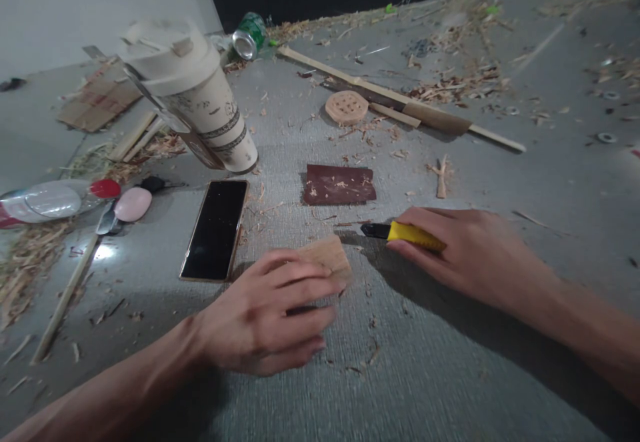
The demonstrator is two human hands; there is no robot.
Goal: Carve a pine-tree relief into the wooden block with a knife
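Person's left hand (267,315) grips wood block (327,254) just right of phone (215,230), seemingly steadying it — right hand (473,245), farther right of phone, grips yellow cutter (410,235) behind its black tip (374,230), likely for finger clearance.

no readable text shows on anything here.

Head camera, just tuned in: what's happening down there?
A person's left hand holds a small wooden block. The right hand grips a yellow-and-black tool, probably a cutter, its tip apart from the block. A phone and dark red sheet lie nearby, with wood shavings scattered around.
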